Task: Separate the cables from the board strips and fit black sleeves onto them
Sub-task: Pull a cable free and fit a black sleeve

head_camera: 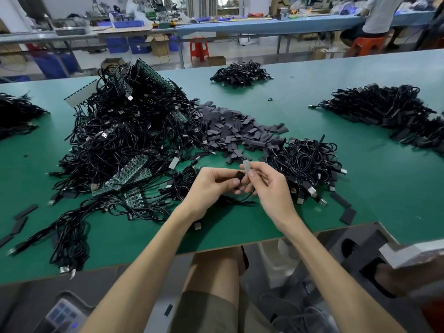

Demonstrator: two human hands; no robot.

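My left hand pinches a short black sleeve between thumb and fingers. My right hand pinches the small pale board end of a black cable, which loops down under both hands to the green table. Sleeve and board end nearly touch. To the left lies a big tangle of black cables with green board strips. A heap of loose black sleeves lies behind my hands.
Piles of black cables sit right of my hands, at the far right, at the back and at the left edge. Loose sleeves lie by the table's front edge. A person sits at a far bench.
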